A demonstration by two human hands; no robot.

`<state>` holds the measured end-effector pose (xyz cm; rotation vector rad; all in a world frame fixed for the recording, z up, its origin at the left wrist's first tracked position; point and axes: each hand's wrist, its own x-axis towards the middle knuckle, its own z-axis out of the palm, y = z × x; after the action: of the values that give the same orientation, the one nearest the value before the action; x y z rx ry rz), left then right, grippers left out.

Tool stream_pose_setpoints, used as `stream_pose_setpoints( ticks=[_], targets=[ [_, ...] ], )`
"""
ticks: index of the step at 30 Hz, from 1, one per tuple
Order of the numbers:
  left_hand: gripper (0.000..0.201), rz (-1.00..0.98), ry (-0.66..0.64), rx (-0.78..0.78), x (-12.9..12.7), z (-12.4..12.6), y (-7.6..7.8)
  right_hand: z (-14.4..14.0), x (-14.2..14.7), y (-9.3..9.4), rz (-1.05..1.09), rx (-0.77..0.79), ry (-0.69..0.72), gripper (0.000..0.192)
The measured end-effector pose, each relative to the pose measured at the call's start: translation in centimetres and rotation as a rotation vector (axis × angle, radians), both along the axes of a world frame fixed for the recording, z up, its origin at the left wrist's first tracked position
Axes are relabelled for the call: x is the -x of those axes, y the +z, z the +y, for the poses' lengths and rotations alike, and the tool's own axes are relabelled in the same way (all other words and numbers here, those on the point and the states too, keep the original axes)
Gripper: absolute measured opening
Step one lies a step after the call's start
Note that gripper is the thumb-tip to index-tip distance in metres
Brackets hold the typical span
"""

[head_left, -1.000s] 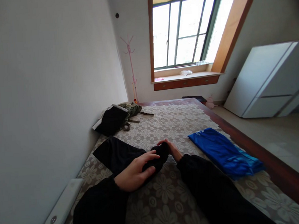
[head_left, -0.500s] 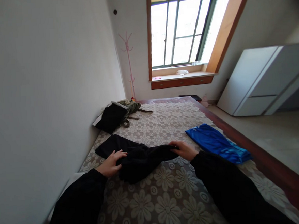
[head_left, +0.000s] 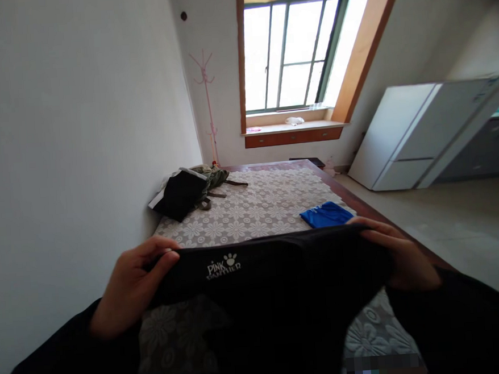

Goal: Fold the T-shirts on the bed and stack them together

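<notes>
Gripping a black garment [head_left: 276,270] stretched between them, left hand [head_left: 130,286] and right hand [head_left: 402,256] are closed.

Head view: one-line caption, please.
Both hands, left and right, hold a black garment stretched above the bed.

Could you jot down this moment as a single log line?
left hand: grips black garment at one end | right hand: grips other end | garment: held up, stretched, above bed | blue cloth: on bed
</notes>
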<state>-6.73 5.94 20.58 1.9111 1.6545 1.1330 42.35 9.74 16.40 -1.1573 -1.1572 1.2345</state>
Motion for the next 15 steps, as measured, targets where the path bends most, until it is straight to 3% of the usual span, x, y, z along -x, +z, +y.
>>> stream_pose_setpoints(
  ticks=[2, 3, 5, 7, 11, 13, 15],
  targets=[
    [0.055, -0.06, -0.115, 0.094, 0.7, -2.1, 1.6, -2.8, -2.1, 2.1, -0.055, 0.022, 0.015, 0.039],
    [0.06, -0.105, -0.21, 0.168, 1.0, -2.6, 1.6, -3.7, -2.9, 2.7, -0.101, 0.026, 0.009, 0.039],
    [0.069, -0.203, -0.401, 0.341, 1.2, -2.2, 0.2, -4.4, -3.6, 3.2, -0.231, 0.016, -0.019, 0.042],
    [0.074, -0.284, -0.491, 0.488, 1.0, -0.4, -2.6, -3.3, -3.2, 2.7, -0.407, -0.021, -0.041, 0.048],
    [0.088, -0.448, -0.459, 0.685, 0.0, 4.1, -9.5, 1.9, -1.7, -1.3, -0.77, -0.136, 0.016, 0.061],
    [0.092, -0.443, -0.389, 0.727, -0.1, 5.0, -12.3, 3.9, -1.8, -3.9, -0.848, -0.121, 0.079, 0.063],
    [0.082, -0.378, -0.335, 0.738, 0.1, 4.6, -14.1, 4.6, -2.3, -6.1, -0.889, -0.113, 0.121, 0.058]
  ],
)
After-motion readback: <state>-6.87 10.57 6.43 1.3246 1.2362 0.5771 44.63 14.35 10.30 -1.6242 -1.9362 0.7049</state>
